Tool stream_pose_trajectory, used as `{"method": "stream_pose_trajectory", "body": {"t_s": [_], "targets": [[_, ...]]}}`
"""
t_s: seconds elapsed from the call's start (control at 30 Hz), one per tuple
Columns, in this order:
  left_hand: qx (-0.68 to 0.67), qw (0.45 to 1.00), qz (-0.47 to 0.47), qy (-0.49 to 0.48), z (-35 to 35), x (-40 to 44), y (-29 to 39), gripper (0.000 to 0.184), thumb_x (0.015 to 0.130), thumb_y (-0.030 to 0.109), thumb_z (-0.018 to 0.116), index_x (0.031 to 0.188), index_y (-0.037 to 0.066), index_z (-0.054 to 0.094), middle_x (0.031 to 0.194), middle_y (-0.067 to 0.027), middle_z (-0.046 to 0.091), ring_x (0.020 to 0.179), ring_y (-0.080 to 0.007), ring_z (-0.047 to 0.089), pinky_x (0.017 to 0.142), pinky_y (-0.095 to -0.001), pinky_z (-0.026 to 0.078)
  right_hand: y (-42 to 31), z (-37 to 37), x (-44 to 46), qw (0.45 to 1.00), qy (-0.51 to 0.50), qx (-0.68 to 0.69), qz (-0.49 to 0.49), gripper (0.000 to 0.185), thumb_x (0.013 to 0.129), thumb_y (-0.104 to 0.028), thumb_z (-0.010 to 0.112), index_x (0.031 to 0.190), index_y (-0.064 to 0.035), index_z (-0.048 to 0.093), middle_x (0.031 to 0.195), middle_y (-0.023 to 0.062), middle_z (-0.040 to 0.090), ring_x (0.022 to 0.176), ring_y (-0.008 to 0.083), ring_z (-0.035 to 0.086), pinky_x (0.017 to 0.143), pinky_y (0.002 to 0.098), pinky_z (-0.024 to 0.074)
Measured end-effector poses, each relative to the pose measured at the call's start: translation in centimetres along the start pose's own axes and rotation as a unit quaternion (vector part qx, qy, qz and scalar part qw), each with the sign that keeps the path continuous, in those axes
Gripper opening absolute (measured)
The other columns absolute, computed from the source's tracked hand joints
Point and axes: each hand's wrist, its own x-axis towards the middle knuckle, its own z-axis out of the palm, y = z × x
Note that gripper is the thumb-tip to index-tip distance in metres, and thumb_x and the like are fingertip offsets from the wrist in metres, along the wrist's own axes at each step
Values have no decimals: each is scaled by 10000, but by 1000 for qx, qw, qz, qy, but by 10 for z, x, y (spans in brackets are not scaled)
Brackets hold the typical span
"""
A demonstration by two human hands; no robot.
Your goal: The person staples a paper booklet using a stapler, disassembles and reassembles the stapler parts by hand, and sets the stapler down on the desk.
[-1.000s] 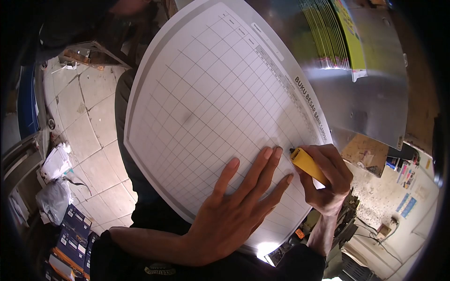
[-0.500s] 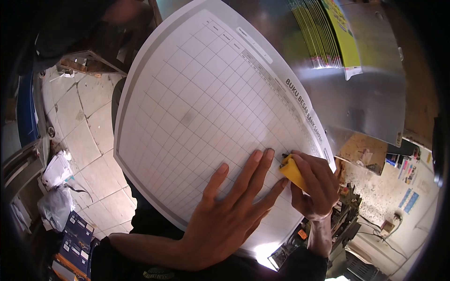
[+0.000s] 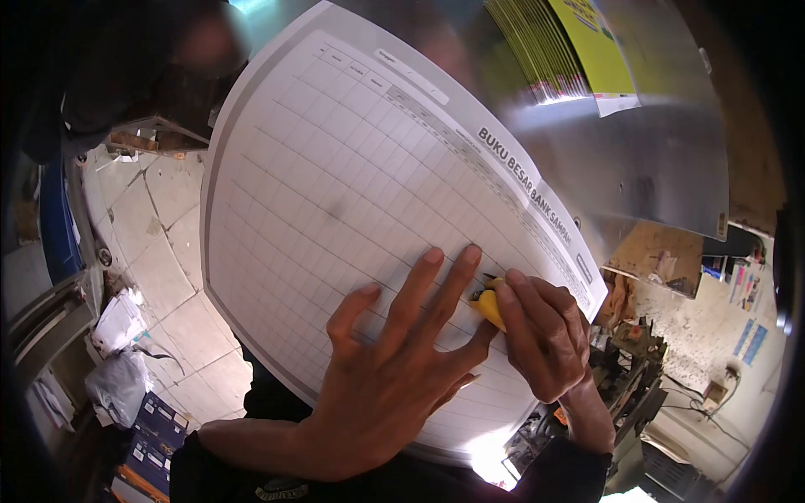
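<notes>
A large printed ledger sheet (image 3: 335, 168), ruled in a grid and headed "BUKU BESAR BANK SAMPAH", lies slanted in front of me. It looks like the top of a stack, though its thickness is hard to see. My left hand (image 3: 394, 360) rests on its lower part, fingers spread apart. Pinched in my right hand (image 3: 545, 335) is a small yellow tool (image 3: 488, 308) with dark, narrow metal tips near the paper. My fingers cover most of this tool, so its exact kind cannot be made out. The left thumb is close beside or touching it.
Green-yellow booklets (image 3: 591, 50) stand in a row on a shiny metal surface (image 3: 654, 159) at upper right. Dark machine parts (image 3: 629, 377) lie beyond my right wrist. Tiled floor (image 3: 168, 251), a plastic bag (image 3: 117, 386) and dark-blue boxes (image 3: 155, 436) are at left. A blurred person's hand (image 3: 210, 42) shows at top left.
My right hand and the yellow tool have shifted left across the sheet and turned, with the dark tips pointing left. The left fingers have moved slightly left and up. The view has also shifted.
</notes>
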Motion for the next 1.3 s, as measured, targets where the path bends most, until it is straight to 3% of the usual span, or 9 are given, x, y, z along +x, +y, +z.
{"method": "stream_pose_trajectory", "body": {"t_s": [0.2,0.4,0.5,0.6,0.73,0.9,0.97,1.13,1.3], "targets": [[13,1000,11,-20,-6,1,-1,367,850,505,728,1168,346,638,1631,-93,279,1469,-321,188,1051,-583,169,1,-5,-1,998,-23,45,-42,401,767,-86,765,1145,35,710,1217,163,631,986,240,648,659,314,573],[0,1000,26,-15,-4,0,-3,429,883,521,679,1268,334,647,1645,-128,227,1474,-352,177,1051,-605,168,0,-2,-14,996,5,93,12,439,783,-53,759,1203,45,677,1201,179,648,1022,279,652,753,361,585],[36,999,37,7,-5,0,-2,498,901,544,641,1352,336,609,1627,-142,251,1455,-363,209,1051,-600,183,0,2,-25,956,192,87,205,593,810,75,652,1384,73,501,1120,229,678,1048,293,668,824,355,572],[42,997,61,15,-8,3,-3,535,916,545,616,1397,313,580,1596,-156,296,1409,-361,271,1055,-568,206,-7,-7,-20,819,251,279,434,480,915,38,613,1376,87,489,1180,181,666,1067,167,628,875,321,535],[85,987,137,-3,-6,12,-2,545,930,519,613,1420,285,564,1578,-169,314,1361,-365,318,1059,-549,221,-9,-17,-20,845,236,241,414,475,908,17,663,1356,64,513,1135,151,662,1037,182,632,897,285,499],[108,989,90,52,5,15,15,553,949,470,607,1447,237,543,1562,-185,320,1339,-377,331,1058,-565,220,-13,-23,-29,854,213,273,389,457,882,6,690,1315,61,556,974,171,644,821,228,623,746,322,502],[124,987,83,64,9,16,21,564,950,461,609,1452,215,536,1557,-199,316,1332,-382,334,1056,-562,221,-17,-29,-29,836,138,325,420,419,887,-9,692,1281,76,573,949,174,648,778,234,624,730,318,506],[130,987,55,81,5,23,23,583,940,437,630,1464,206,522,1550,-225,314,1322,-408,346,1060,-564,227,-15,-24,-36,845,154,327,394,436,908,-23,673,1307,78,529,1094,269,666,988,353,695,839,382,550],[143,980,83,112,2,43,5,575,942,426,632,1458,194,530,1553,-209,342,1335,-402,360,1085,-562,229,16,-20,-30,892,152,191,382,446,937,-96,661,1317,69,497,1118,274,608,930,462,659,785,462,551]]}}
